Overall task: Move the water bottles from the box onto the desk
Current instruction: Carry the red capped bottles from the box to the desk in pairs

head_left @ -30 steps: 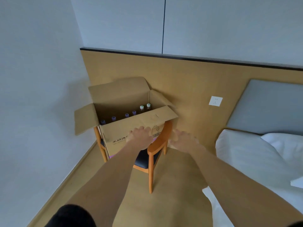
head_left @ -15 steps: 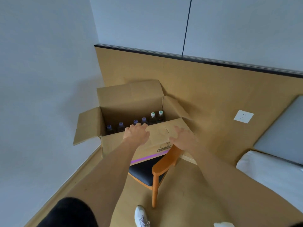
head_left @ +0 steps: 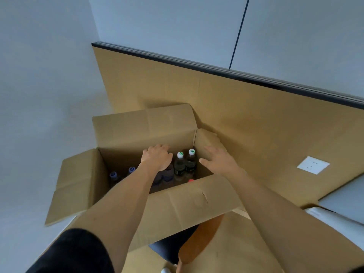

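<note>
Cardboard box (head_left: 177, 205) on a wooden chair (head_left: 199, 241), flaps folded outward so I can reach in from above. The water bottles (head_left: 185, 166) stand upright along its far wall, none yet on the desk, which is out of view. My left hand (head_left: 156, 157), at 11 o'clock from the near flap, curls down over the purple-capped bottles; whether it grips one I cannot tell. My right hand (head_left: 216, 160), at 3 o'clock from the green-and-white caps, is spread and holds nothing
</note>
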`<state>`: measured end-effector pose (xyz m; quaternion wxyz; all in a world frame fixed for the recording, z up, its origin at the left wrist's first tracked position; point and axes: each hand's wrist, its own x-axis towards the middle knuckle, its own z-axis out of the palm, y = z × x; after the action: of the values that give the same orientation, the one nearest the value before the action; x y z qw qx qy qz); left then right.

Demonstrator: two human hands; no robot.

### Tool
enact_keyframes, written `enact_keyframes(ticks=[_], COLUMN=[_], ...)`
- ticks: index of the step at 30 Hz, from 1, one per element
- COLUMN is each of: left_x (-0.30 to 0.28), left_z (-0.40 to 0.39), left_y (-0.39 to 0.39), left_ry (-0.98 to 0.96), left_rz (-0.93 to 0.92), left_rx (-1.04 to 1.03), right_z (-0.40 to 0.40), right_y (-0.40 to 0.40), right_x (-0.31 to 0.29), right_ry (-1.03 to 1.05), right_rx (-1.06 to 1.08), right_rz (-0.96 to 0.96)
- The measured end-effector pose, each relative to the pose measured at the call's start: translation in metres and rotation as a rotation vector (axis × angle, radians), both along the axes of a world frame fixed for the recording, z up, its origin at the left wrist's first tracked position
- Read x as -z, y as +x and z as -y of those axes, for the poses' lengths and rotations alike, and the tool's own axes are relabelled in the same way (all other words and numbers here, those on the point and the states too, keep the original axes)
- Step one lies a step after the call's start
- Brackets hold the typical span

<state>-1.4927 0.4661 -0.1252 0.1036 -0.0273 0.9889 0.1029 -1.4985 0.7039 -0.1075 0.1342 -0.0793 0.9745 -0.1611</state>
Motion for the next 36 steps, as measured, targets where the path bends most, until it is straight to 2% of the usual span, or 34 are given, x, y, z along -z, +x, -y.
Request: enact_keyframes(ticks=[8, 13, 17, 25, 33, 36], left_x=[0.05, 0.076, 0.094, 0.133, 0.166, 0.172], left_z=[0.033, 0.045, 0.037, -0.009, -0.036, -0.04], left_y=[-0.033, -0.036, -0.043, -0.067, -0.084, -0.088], left_ry=[0.08, 0.158, 0.221, 0.326, 0.335, 0.385], left_rz=[0.096, 0.213, 0.355, 0.603, 0.803, 0.82], left_rx=[-0.087, -0.145, -0.062, 0.084, 0.147, 0.148], right_z=[0.025, 0.038, 0.044, 0.035, 0.036, 0.038], right_y=[-0.06, -0.094, -0.113, -0.133, -0.146, -0.147], right_x=[0.04, 0.072, 0.104, 0.157, 0.178, 0.183], right_ry=[-0.003, 0.123, 0.216, 0.313, 0.314, 0.335], right_rx=[-0.068, -0.194, -0.257, -0.275, -0.254, -0.256], right_rz=[0.124, 0.273, 0.406, 0.538, 0.589, 0.607])
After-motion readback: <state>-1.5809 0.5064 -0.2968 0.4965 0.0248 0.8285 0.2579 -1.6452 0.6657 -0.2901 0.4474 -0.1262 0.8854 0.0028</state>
